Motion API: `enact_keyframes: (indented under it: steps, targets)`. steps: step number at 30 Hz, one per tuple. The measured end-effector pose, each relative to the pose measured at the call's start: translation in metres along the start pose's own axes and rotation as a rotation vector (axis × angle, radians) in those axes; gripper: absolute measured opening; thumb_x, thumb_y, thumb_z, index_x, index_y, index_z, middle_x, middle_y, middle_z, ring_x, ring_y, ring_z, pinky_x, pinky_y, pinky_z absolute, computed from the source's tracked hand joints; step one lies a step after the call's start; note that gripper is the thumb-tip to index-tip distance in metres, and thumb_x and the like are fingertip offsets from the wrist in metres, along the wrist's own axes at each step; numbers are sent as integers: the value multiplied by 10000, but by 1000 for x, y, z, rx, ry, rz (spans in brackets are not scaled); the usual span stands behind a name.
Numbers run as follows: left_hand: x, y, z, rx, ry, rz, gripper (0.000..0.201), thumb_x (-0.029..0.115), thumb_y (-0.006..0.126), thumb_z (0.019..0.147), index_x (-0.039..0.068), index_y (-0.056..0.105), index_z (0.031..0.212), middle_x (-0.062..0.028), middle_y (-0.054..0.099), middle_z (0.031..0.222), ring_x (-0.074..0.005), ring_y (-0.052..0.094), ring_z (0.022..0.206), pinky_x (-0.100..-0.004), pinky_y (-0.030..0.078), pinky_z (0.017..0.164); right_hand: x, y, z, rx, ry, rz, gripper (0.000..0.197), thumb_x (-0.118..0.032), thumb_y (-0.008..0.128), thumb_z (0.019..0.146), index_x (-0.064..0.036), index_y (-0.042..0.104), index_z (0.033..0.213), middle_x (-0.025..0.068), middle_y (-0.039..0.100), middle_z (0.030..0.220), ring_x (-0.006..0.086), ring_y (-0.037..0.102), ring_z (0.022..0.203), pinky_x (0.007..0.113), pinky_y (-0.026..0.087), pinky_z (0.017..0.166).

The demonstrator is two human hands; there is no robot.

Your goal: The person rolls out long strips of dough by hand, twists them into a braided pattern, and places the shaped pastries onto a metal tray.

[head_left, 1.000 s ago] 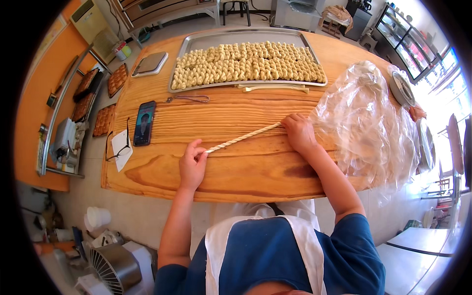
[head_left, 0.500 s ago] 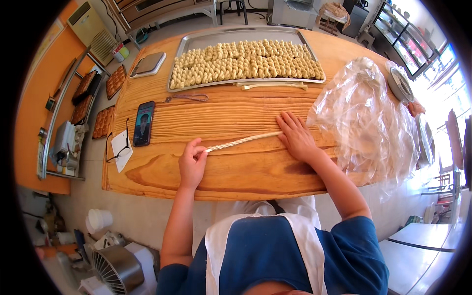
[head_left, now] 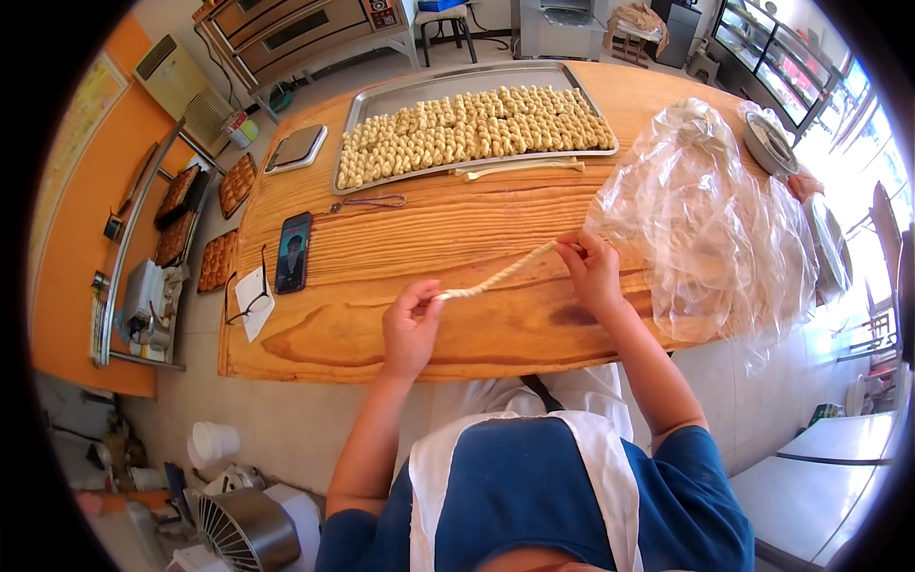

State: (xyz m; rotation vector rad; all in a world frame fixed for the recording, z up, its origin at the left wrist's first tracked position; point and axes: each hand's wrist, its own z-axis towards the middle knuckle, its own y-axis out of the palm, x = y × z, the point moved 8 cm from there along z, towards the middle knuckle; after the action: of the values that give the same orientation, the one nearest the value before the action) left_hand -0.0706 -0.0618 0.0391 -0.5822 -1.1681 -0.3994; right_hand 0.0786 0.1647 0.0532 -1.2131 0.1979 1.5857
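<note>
A twisted strip of pale dough (head_left: 502,275) stretches between my two hands, sagging a little over the wooden table (head_left: 381,329). My left hand (head_left: 412,324) pinches its left end between thumb and fingers. At the other end, my right hand (head_left: 593,272) grips the strip and sits slightly farther from me. Beyond them a metal tray (head_left: 396,93) carries rows of braided dough twists (head_left: 477,124). Loose untwisted dough strips (head_left: 524,170) lie along the tray's near edge.
Crumpled clear plastic sheeting (head_left: 705,229) covers the table's right side, with a metal bowl (head_left: 770,148) behind it. On the left are a phone (head_left: 294,253), glasses (head_left: 250,303) on white paper, a looped cord (head_left: 375,201) and a flat scale (head_left: 296,149).
My right hand, flat on the dough before, has closed on its end. The strip has risen and become shorter and more tightly twisted, with my hands nearer each other.
</note>
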Motion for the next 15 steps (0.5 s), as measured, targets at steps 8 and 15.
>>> enact_keyframes:
  steps: [8,15]
  targets:
    - [-24,-48,-2,-66,-409,-202,136,36,519,841,20,575,964,-29,593,798,-83,561,665,-190,464,605,60,-64,-8,134,443,490,123,-66,655,756,11,636,851,31,620,742,77,551,655,215,441,587]
    - [-7,22,4,-236,-516,-319,140,105,548,840,44,574,963,-12,599,800,-67,561,667,-171,449,579,-44,-52,2,64,-174,29,104,39,611,727,-3,626,821,119,604,823,241,592,713,289,471,637]
